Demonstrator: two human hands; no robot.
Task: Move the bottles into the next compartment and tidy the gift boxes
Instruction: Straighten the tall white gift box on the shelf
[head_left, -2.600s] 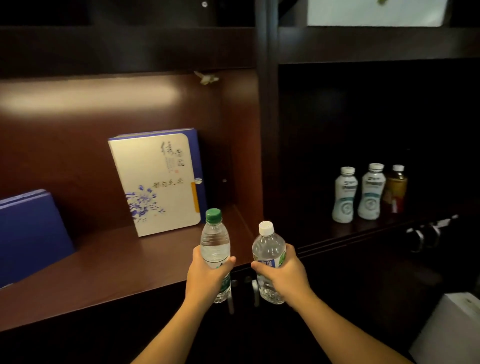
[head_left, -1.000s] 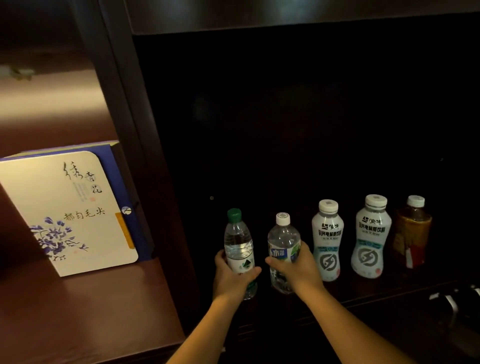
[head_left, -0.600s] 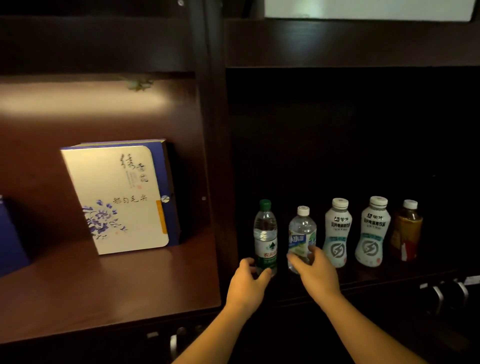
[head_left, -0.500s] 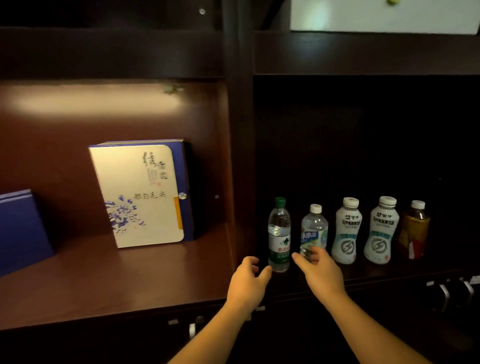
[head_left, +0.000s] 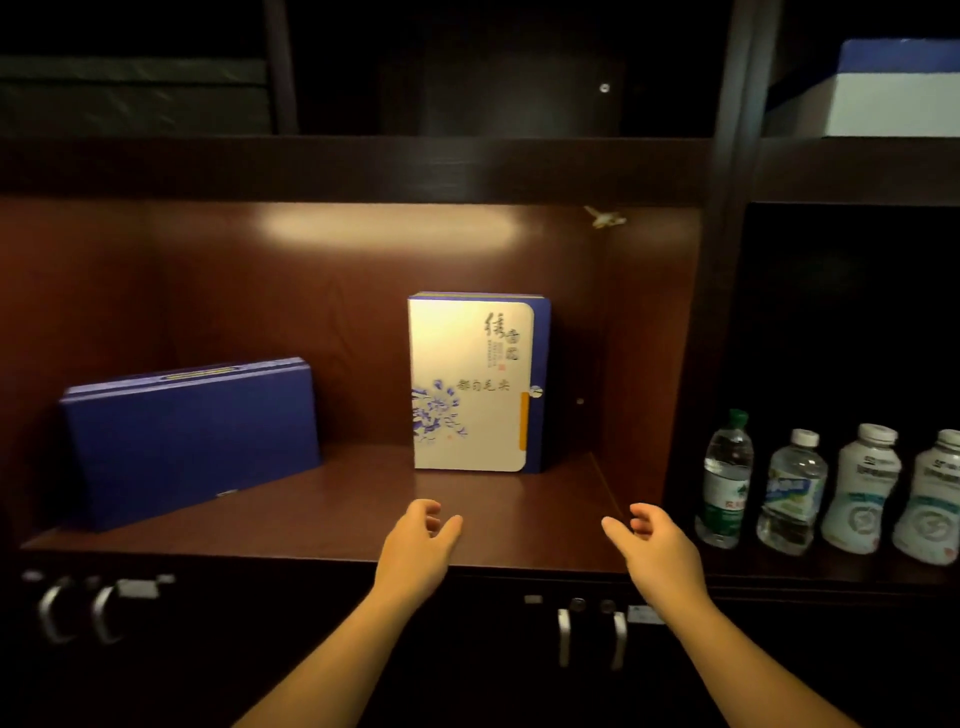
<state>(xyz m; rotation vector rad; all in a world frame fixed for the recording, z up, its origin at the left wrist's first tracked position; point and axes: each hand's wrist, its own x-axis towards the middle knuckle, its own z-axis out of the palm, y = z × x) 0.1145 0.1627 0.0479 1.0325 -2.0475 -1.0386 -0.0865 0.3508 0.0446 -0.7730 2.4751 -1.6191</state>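
A cream gift box with blue flowers (head_left: 470, 384) stands upright against the back of the lit left compartment. A plain blue gift box (head_left: 189, 439) leans tilted at that compartment's left. In the dark right compartment stand a green-capped water bottle (head_left: 724, 480), a white-capped water bottle (head_left: 792, 493) and two white drink bottles (head_left: 862, 499). My left hand (head_left: 421, 545) and my right hand (head_left: 654, 545) hover over the front edge of the left shelf (head_left: 519, 525), both empty with fingers spread, below the cream box.
A vertical divider (head_left: 685, 415) separates the two compartments. Closed cabinet doors with metal handles (head_left: 589, 639) run below the shelf, more handles (head_left: 78, 613) at the left. A white and blue box (head_left: 893, 88) sits on the upper right shelf.
Both water bottles were set down in the right compartment and let go. My hands then moved left, from the bottles to the front of the gift-box compartment, and the view swung left.
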